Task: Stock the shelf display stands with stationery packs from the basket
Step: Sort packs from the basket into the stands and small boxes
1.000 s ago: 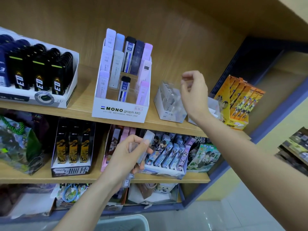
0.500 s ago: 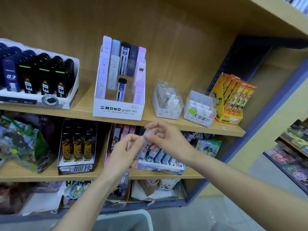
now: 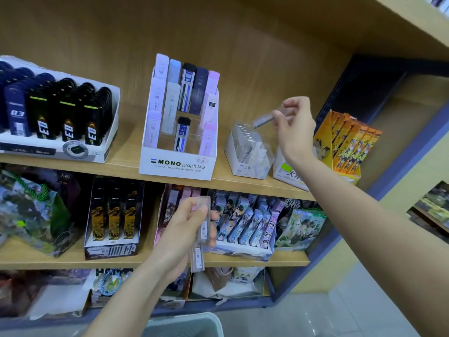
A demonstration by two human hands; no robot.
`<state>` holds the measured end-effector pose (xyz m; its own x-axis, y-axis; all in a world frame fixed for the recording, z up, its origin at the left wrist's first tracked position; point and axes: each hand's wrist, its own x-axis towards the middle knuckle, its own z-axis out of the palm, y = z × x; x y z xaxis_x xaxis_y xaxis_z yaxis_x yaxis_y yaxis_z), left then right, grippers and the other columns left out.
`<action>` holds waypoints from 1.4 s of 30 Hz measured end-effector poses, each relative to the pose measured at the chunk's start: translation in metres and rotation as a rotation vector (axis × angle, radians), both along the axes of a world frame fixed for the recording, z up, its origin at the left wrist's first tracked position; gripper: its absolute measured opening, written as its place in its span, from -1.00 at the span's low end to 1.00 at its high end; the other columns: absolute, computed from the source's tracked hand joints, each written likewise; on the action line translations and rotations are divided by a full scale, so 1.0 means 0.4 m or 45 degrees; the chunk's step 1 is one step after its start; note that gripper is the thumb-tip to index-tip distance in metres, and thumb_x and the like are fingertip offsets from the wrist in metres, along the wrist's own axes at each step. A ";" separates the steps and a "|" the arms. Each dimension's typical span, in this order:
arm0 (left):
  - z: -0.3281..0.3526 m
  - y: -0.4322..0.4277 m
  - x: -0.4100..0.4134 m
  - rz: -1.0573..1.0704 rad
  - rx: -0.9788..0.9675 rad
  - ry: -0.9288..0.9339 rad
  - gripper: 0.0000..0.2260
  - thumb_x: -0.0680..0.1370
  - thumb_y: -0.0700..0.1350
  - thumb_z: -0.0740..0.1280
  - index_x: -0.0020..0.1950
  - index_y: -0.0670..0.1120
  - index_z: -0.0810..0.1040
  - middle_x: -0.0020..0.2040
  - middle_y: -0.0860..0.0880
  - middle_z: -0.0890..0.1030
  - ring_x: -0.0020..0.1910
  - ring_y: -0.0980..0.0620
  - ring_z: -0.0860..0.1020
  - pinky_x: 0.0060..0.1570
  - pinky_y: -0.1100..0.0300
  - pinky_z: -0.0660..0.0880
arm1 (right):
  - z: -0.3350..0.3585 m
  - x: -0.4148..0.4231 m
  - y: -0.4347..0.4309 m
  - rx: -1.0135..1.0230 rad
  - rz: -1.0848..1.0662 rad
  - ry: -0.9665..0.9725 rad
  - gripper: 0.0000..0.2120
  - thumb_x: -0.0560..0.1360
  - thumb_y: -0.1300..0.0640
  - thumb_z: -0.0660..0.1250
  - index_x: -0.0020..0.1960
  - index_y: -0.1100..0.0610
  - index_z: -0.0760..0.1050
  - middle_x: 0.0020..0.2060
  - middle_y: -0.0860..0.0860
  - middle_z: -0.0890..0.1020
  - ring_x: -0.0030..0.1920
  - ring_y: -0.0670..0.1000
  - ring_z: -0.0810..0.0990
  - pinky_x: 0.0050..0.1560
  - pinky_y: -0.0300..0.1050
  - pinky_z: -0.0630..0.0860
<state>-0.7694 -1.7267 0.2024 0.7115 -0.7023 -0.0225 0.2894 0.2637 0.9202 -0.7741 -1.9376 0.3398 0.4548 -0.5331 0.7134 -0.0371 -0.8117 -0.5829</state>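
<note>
The right hand (image 3: 295, 132) is raised over the upper wooden shelf (image 3: 121, 164), its grip pinched on one slim clear plastic stationery pack (image 3: 264, 119); the pack is tilted, its lower end just above the small clear plastic display stand (image 3: 247, 154); whether pack and stand touch cannot be told. That stand holds a row of similar clear packs and sits between the white cardboard MONO graph MG lead stand (image 3: 177, 164) and a white divided box with a green sticker (image 3: 288, 172), which the wrist partly hides. The left hand (image 3: 179, 232) is lower, in front of the middle shelf; its grip is curled round a bundle of slim clear packs (image 3: 203, 229), held roughly upright. The pale grey plastic basket (image 3: 189, 324) shows only its rim at the bottom edge, beside the left forearm.
</note>
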 end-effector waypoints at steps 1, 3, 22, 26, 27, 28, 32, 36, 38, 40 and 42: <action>0.004 0.001 -0.003 0.014 -0.010 -0.020 -0.86 0.65 -0.14 0.13 0.11 -0.16 0.42 -0.35 -0.02 0.53 -0.52 0.06 0.41 -0.60 0.26 0.32 | -0.002 0.012 -0.011 0.007 0.009 0.055 -0.85 0.55 0.24 0.28 0.03 0.09 0.32 -0.21 -0.07 0.46 -0.10 0.10 0.56 -0.01 -0.06 0.54; 0.006 0.004 -0.002 0.023 -0.005 -0.053 -0.86 0.64 -0.11 0.15 0.12 -0.06 0.48 -0.32 0.03 0.54 -0.54 0.10 0.36 -0.63 0.31 0.18 | -0.008 0.032 -0.027 0.050 0.043 0.174 -0.87 0.56 0.27 0.26 0.03 0.11 0.34 -0.24 -0.08 0.43 -0.12 0.04 0.51 0.00 -0.11 0.51; 0.000 0.002 0.017 0.045 0.179 -0.128 -0.86 0.59 -0.01 0.25 0.01 -0.01 0.58 -0.23 0.03 0.65 -0.61 0.11 0.29 -0.64 0.36 0.13 | -0.035 0.101 -0.064 -0.247 -0.002 0.551 -0.84 0.43 0.36 0.38 -0.01 0.21 0.61 -0.13 0.00 0.52 -0.21 -0.12 0.49 -0.27 -0.60 0.31; -0.004 0.003 0.023 0.071 0.159 -0.144 -0.85 0.58 -0.03 0.25 0.01 -0.02 0.58 -0.22 0.04 0.66 -0.61 0.11 0.31 -0.63 0.38 0.13 | -0.035 0.098 -0.062 -0.170 -0.006 0.499 -0.86 0.46 0.34 0.36 -0.02 0.18 0.61 -0.31 -0.12 0.54 -0.35 -0.31 0.49 -0.32 -0.56 0.35; -0.005 0.003 0.024 0.076 0.159 -0.152 -0.85 0.58 -0.03 0.25 0.02 -0.03 0.58 -0.21 0.04 0.66 -0.61 0.12 0.31 -0.63 0.38 0.13 | -0.032 0.094 -0.063 -0.167 -0.010 0.494 -0.87 0.48 0.32 0.35 -0.02 0.17 0.61 -0.31 -0.13 0.55 -0.33 -0.30 0.49 -0.30 -0.54 0.36; -0.005 0.004 0.024 0.081 0.159 -0.160 -0.84 0.58 -0.03 0.24 0.03 -0.03 0.57 -0.21 0.04 0.66 -0.61 0.12 0.31 -0.63 0.37 0.13 | -0.031 0.087 -0.062 -0.186 -0.023 0.489 -0.87 0.49 0.30 0.34 -0.01 0.15 0.61 -0.27 -0.12 0.58 -0.28 -0.26 0.50 -0.25 -0.52 0.36; -0.004 0.005 0.022 0.073 0.143 -0.155 -0.84 0.59 -0.03 0.23 0.03 -0.04 0.57 -0.24 0.02 0.64 -0.61 0.13 0.27 -0.64 0.36 0.15 | -0.041 0.041 -0.036 -0.257 -0.071 0.281 -0.83 0.58 0.24 0.21 0.08 0.16 0.55 -0.03 0.00 0.59 -0.05 -0.11 0.49 -0.01 -0.29 0.42; 0.004 0.010 0.010 0.061 0.154 -0.179 -0.81 0.60 -0.04 0.20 0.01 -0.08 0.57 -0.39 0.06 0.58 -0.63 0.17 0.21 -0.65 0.37 0.13 | -0.076 -0.044 0.058 -0.155 0.084 0.046 -0.92 0.60 0.24 0.15 0.03 0.11 0.39 -0.17 -0.14 0.46 -0.18 -0.25 0.42 -0.13 -0.39 0.36; 0.009 0.013 0.003 0.052 0.159 -0.200 -0.80 0.61 -0.04 0.18 -0.03 -0.11 0.54 -0.52 0.10 0.51 -0.64 0.18 0.18 -0.65 0.37 0.11 | -0.113 -0.087 0.112 -0.086 0.170 0.121 -0.94 0.61 0.22 0.15 0.01 0.08 0.35 -0.20 -0.16 0.43 -0.24 -0.27 0.39 -0.18 -0.37 0.36; 0.014 0.016 -0.005 0.035 0.156 -0.213 -0.78 0.61 -0.02 0.18 -0.04 -0.11 0.54 -0.53 0.11 0.50 -0.64 0.18 0.16 -0.65 0.37 0.10 | -0.157 -0.124 0.162 0.030 0.267 0.303 -0.96 0.61 0.16 0.15 0.03 0.06 0.36 -0.19 -0.14 0.45 -0.26 -0.25 0.39 -0.20 -0.38 0.36; 0.014 0.016 -0.011 0.007 0.167 -0.227 -0.77 0.61 -0.01 0.16 -0.06 -0.12 0.52 -0.56 0.10 0.49 -0.65 0.19 0.15 -0.65 0.37 0.10 | -0.200 -0.149 0.204 0.211 0.384 0.499 -0.95 0.61 0.10 0.18 0.04 0.03 0.40 -0.15 -0.13 0.50 -0.25 -0.25 0.43 -0.19 -0.42 0.37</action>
<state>-0.7737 -1.7204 0.2079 0.7165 -0.6975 0.0133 0.1177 0.1396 0.9832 -0.8338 -1.8561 0.2597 0.8214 -0.4286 0.3763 -0.0569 -0.7181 -0.6936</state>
